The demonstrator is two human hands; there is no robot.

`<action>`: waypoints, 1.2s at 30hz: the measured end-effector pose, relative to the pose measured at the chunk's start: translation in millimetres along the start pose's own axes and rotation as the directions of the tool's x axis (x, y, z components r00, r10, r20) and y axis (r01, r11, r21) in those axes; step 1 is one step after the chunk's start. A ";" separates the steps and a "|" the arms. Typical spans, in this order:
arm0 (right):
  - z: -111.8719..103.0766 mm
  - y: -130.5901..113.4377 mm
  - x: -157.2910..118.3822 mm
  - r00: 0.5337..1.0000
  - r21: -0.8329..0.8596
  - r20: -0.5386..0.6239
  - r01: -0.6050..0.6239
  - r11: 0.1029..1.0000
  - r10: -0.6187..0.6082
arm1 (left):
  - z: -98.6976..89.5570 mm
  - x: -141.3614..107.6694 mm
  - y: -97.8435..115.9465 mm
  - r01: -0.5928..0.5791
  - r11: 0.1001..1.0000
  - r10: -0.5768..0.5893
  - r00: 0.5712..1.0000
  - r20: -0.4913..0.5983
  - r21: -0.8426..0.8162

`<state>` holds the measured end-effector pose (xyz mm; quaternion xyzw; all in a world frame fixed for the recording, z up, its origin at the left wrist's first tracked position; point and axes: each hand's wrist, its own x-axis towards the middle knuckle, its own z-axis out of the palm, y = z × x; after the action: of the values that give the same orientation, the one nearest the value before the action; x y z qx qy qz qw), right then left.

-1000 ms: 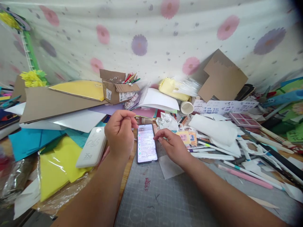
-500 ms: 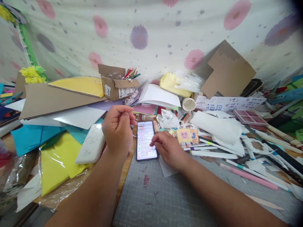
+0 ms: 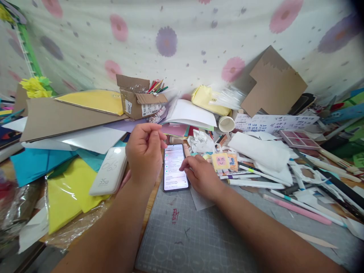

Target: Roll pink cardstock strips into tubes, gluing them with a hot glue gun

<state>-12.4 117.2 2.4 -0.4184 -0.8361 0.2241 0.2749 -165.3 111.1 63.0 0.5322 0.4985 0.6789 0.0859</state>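
A phone (image 3: 175, 168) with a lit screen showing a list lies at the far edge of the grey cutting mat (image 3: 182, 231). My right hand (image 3: 200, 176) is at the phone's right side, one fingertip on or just over the screen and the other fingers curled, holding nothing. My left hand (image 3: 145, 151) is raised just left of the phone, its fingers bent and pressed together; whether anything small is between them is hidden. A white power bank (image 3: 109, 170) lies to the left of my left wrist.
Behind stand an open cardboard box (image 3: 133, 104) with pencils, a yellow pouch (image 3: 204, 100) and a paper cup (image 3: 226, 124). Yellow sheets (image 3: 68, 193) lie left; pens, a pink pen (image 3: 298, 209) and crumpled white paper (image 3: 258, 151) crowd the right.
The list on the phone screen has changed. My left hand has shifted slightly, its fingers still together. My right hand stays by the screen. The view has moved a little.
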 end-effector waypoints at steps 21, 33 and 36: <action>10.5 -14.2 -3.3 0.943 0.025 0.191 0.273 0.962 -0.273 | 2.2 -1.0 -5.5 -0.056 0.996 0.058 0.998 0.025 -0.068; 11.0 -7.4 4.5 0.968 -0.088 0.156 0.213 0.973 -0.198 | 1.9 0.1 -6.3 -0.048 0.998 0.049 0.998 0.035 -0.036; 11.1 -6.2 5.8 0.973 -0.084 0.132 0.199 0.976 -0.187 | 1.6 -0.1 -6.8 -0.044 0.999 0.045 0.998 0.034 -0.031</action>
<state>-26.0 116.9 -0.6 -0.3331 -0.8981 0.1811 0.2227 -166.8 115.3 57.6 0.5535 0.4747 0.6787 0.0874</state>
